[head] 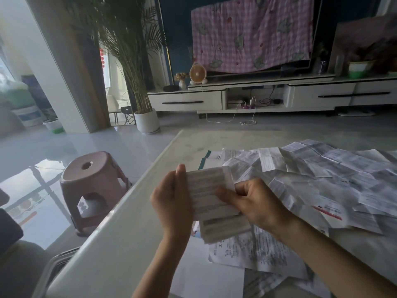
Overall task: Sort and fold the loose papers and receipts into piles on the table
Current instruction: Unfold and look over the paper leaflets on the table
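A folded printed paper (207,190) is held in the air above the white table (120,244). My left hand (173,201) grips its left edge, thumb on top. My right hand (252,201) pinches its right side, fingers curled over the fold. Directly below it lies a small pile of folded papers (225,229). A wide spread of loose, creased papers and receipts (322,175) covers the table to the right. Flat sheets (253,252) lie under my right forearm, near the front edge.
A pink plastic stool (92,186) stands on the floor left of the table. Beyond the table are a potted palm (147,120), a low white TV cabinet (257,97) and a small fan (197,74). The table's left edge (150,168) runs diagonally.
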The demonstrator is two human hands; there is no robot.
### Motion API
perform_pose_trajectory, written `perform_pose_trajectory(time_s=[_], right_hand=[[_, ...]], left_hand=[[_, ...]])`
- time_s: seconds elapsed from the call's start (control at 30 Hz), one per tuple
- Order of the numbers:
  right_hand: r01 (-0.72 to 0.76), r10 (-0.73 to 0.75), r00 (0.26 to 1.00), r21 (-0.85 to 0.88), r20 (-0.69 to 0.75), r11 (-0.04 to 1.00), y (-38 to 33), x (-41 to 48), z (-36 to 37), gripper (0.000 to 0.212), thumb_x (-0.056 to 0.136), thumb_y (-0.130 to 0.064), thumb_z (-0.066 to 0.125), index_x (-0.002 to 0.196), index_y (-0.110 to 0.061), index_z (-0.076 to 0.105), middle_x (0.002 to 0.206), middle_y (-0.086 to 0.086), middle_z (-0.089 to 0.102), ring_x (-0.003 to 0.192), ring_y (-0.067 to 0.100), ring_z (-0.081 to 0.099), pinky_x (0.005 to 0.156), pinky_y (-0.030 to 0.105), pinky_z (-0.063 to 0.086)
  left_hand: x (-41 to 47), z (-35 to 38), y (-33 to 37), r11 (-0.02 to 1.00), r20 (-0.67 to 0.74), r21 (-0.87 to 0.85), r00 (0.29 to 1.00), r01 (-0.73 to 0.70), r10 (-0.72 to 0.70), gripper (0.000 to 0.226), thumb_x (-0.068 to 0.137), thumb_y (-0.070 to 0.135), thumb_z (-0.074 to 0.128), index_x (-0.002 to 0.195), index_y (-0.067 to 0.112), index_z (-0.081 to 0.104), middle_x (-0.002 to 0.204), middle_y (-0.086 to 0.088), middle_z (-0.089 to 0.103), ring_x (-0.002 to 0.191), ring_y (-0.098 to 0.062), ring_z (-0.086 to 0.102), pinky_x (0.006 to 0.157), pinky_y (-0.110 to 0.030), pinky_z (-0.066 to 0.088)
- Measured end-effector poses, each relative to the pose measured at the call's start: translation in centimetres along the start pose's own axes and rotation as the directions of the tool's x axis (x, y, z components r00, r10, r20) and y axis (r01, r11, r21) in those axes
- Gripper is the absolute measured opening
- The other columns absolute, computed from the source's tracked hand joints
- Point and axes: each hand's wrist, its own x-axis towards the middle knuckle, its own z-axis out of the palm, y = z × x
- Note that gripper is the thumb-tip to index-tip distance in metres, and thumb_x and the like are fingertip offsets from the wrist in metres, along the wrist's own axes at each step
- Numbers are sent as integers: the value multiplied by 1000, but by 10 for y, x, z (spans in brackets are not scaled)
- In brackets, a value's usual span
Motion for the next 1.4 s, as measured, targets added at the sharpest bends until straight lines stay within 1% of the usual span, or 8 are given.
perform_pose_trajectory(time_s=[0.23, 0.43, 0.63, 0.83, 0.93, 1.1, 1.3, 1.4], right_hand=[[63, -78, 978, -79, -193, 995, 13, 20, -10, 49, 76, -34, 66, 44, -10, 38, 34, -13, 27, 33, 3, 22, 41, 14, 28], [28, -43, 986, -94, -161, 995, 29, 45, -5, 69, 65, -46, 64, 64, 21, 50, 47, 5, 38, 40, 8, 29, 45, 19, 33], [-94, 90, 992, -38, -87, 995, 26, 99, 4, 8, 91, -10, 57, 95, -10, 63, 85, 0, 59, 66, 5, 52, 63, 18, 44], [-89, 59, 989, -232, -136, 969, 37, 173, 24, 64, 89, -3, 49, 144, -25, 25, 82, -9, 39, 73, 13, 47, 67, 19, 46], [-155, 116, 973, -188, -202, 970, 41, 201, 32, 68, 89, -7, 53, 143, -16, 14, 98, -1, 41, 93, 18, 45, 82, 27, 42], [-168, 232, 918, 215, -321, 962, 45, 242, 65, 31, 84, 4, 55, 114, -4, 46, 84, 8, 50, 61, 12, 46, 48, 21, 41], [-173, 24, 969, -608, -245, 775, 76, 249, 99, 16, 87, -12, 55, 102, -12, 58, 117, 11, 59, 108, 29, 56, 86, 28, 43], [-103, -24, 989, -782, -149, 615, 74, 249, 99, 18, 88, -18, 54, 106, -16, 60, 122, 10, 54, 115, 29, 49, 94, 32, 42]], left_hand=[[9, -17, 4, 773, 622, -86, 640, 629, -451, 21, 92, 19, 51, 83, 7, 64, 84, -12, 65, 74, -18, 66, 69, -30, 59], [22, -11, -18, 925, 399, 212, 836, 316, -377, 32, 88, 25, 61, 73, -3, 67, 45, -7, 46, 29, -10, 47, 53, -27, 41], [64, -7, -70, 829, 82, 22, 826, 558, -558, 31, 90, 16, 57, 59, 11, 58, 38, 2, 50, 26, -6, 45, 56, -32, 50], [102, 28, -123, 730, 96, 17, 725, 683, -682, 17, 87, 6, 45, 78, 1, 59, 75, -20, 63, 38, -20, 59, 38, -23, 47], [113, 32, -129, 809, 79, 351, 846, 472, -528, 28, 88, 17, 50, 69, 1, 62, 76, -22, 67, 67, -31, 67, 62, -34, 51], [105, 30, -146, 492, 94, 857, 895, 150, -436, 47, 92, 47, 43, 109, 10, 65, 122, -12, 50, 118, -32, 35, 97, -39, 27], [112, 28, -151, 678, -17, 662, 911, 319, -411, 39, 90, 17, 42, 128, 14, 45, 135, -12, 42, 124, -30, 33, 100, -38, 24], [110, 29, -151, 770, 199, 638, 965, 3, -169, 41, 85, 17, 46, 125, 21, 54, 133, -3, 48, 123, -25, 35, 98, -33, 24]])
